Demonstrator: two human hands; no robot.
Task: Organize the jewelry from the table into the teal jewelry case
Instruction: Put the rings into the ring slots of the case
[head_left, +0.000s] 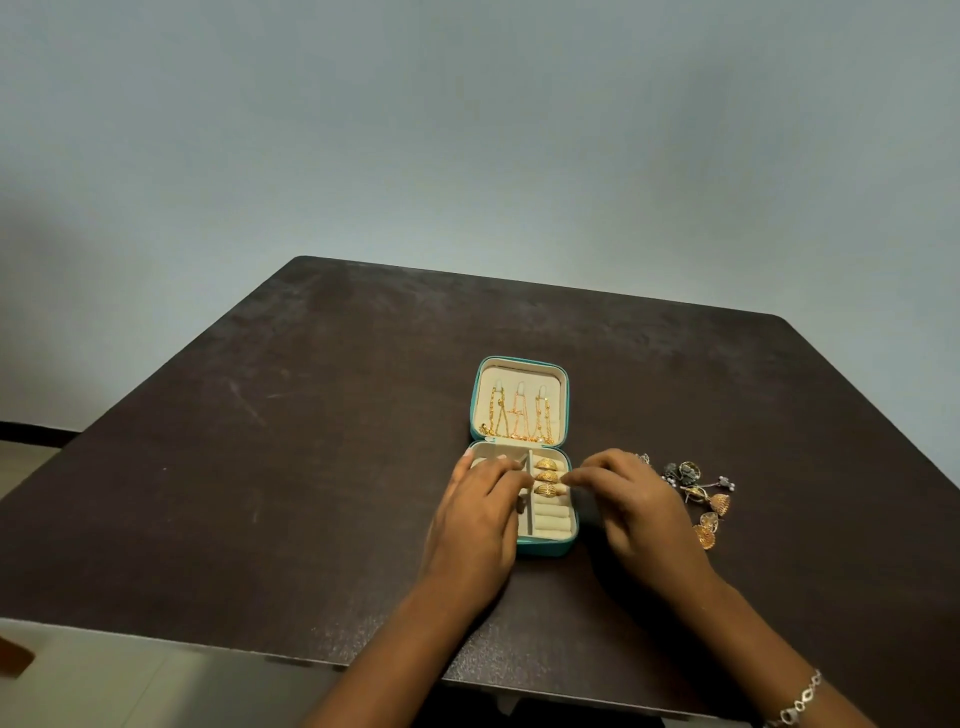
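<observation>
Head camera view: a person's two hands work over an open teal case (546, 548) on a dark table (260, 441). The left hand (475, 514) lies over the case's left compartments, fingers curled with the tips by the centre divider; whether it grips anything cannot be told. The right hand (634, 509) reaches in from the case's other side, thumb and forefinger drawn together at the edge of the ring rolls, right beside the nearest of three gold rings (548, 475) seated there; whether those fingertips actually hold a piece cannot be told either. Beyond both hands the lid (519, 376) is folded back, with gold chains (519, 415) hanging from three hooks on its cream lining. Just outside the right hand, on the bare table, lies a loose cluster of earrings (711, 506), silver ones farther out and gold bell-shaped ones nearer the wrist. A silver bracelet (800, 701) circles the right wrist.
</observation>
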